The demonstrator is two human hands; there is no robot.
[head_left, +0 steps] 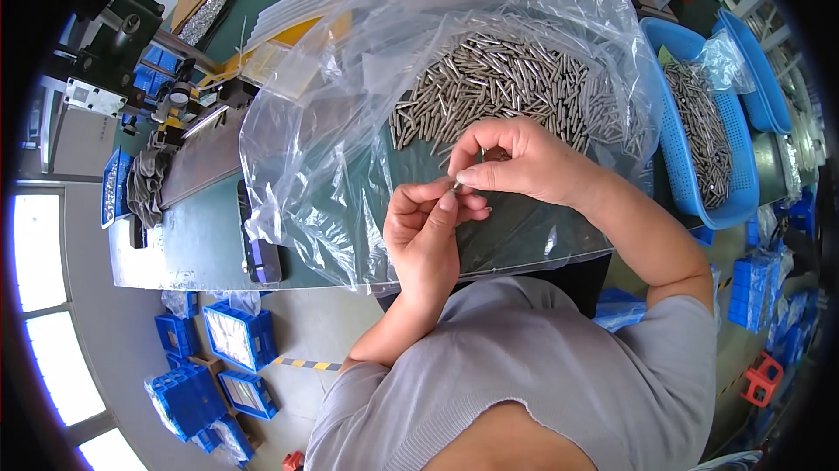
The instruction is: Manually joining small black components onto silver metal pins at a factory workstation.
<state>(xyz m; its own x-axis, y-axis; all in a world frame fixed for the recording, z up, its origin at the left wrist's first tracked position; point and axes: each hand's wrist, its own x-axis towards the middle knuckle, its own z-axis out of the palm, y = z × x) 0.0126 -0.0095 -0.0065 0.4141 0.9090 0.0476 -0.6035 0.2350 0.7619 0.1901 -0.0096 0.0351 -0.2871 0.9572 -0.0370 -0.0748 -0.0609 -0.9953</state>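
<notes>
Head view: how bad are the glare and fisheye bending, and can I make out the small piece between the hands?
Head view: daylight from the windows at left is blown out; the clear plastic bag carries white glints over the metal pins. Bench edges curve strongly toward the dark rim. The centre is sharp, yet the small metal piece pinched between left hand and right hand is too small to identify.

Metal pins (502, 86) are showing a bright, smooth, polished finish. Clear plastic bag (350, 113) beneath them is lying glossy and wrinkled. Blue basket (677, 148) is appearing as matt perforated plastic. Green tabletop (205, 226) is looking smooth, matt.
</notes>
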